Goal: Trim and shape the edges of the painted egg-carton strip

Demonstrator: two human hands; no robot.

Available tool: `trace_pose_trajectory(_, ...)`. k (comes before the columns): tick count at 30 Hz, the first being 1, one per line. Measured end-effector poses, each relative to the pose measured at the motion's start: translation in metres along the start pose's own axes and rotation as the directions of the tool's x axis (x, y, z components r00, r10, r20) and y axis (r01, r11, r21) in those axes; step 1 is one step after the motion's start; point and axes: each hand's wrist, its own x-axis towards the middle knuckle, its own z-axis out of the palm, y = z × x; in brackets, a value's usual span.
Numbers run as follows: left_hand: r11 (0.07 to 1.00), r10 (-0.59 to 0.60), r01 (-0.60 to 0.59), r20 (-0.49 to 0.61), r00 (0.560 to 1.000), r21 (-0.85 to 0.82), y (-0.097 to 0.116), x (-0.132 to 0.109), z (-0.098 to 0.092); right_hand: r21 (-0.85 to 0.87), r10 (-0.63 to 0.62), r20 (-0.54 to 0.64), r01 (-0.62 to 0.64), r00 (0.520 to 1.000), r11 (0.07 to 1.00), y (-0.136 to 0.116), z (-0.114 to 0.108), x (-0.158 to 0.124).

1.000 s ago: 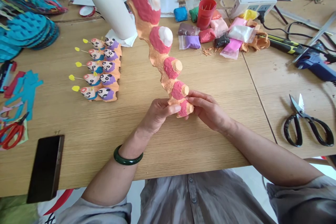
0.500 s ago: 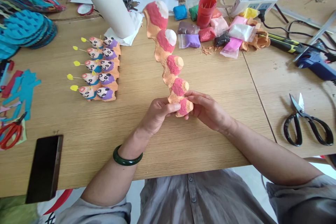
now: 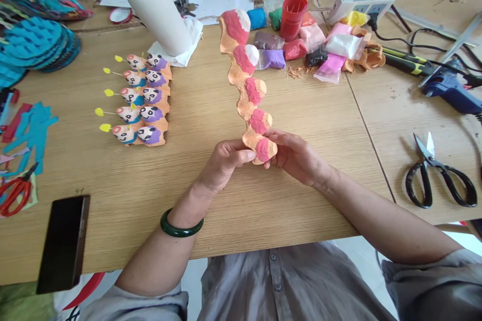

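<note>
An orange egg-carton strip (image 3: 245, 106) with pink-covered bumps is held up over the wooden table (image 3: 211, 210). The two bumps at its far end have white tips; the other tips are pale orange. My left hand (image 3: 225, 164) pinches the near end from the left, thumb on top. My right hand (image 3: 299, 157) grips the same end from the right, its fingers partly hidden behind the strip. To the left stands a carton piece (image 3: 164, 123) with rows of small painted faces, white with blue and white with purple, and yellow-tipped sticks.
A white bottle (image 3: 161, 15) stands on tissue at the back. Clay packets (image 3: 271, 58), a red cup (image 3: 293, 16) and a power strip (image 3: 363, 4) are beyond the strip. Black scissors (image 3: 425, 180) and a glue gun (image 3: 452, 91) lie right; a phone (image 3: 64, 241) and red scissors (image 3: 17, 191) lie left.
The far end of the strip has swung slightly right and nearer to me. Both hands keep their hold on its near end, with the left thumb shifted slightly left.
</note>
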Motion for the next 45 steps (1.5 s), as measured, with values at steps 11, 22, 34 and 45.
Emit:
trace_pose_trajectory(11, 1.000, 0.029, -0.029, 0.013, 1.000, -0.012, -0.008, -0.001, 0.005, -0.033, -0.080, -0.038, 0.079, 0.996, 0.996, 0.000, 0.006, -0.001)
trace_pose_trajectory(22, 0.998, 0.013, -0.008, 0.079, 0.997, -0.070, -0.007, 0.005, 0.000, -0.066, -0.101, -0.029, 0.099, 0.994, 0.993, 0.001, 0.002, -0.001)
trace_pose_trajectory(34, 0.990, -0.044, 0.044, 0.006, 0.999, -0.135, -0.009, 0.013, -0.005, -0.126, -0.150, -0.081, 0.139, 0.985, 0.982, -0.003, -0.001, 0.002)
trace_pose_trajectory(45, 0.981, -0.053, 0.076, 0.133, 0.990, -0.177, -0.006, 0.013, -0.014, -0.148, -0.053, 0.018, 0.055, 0.998, 0.988, -0.011, -0.005, 0.001)
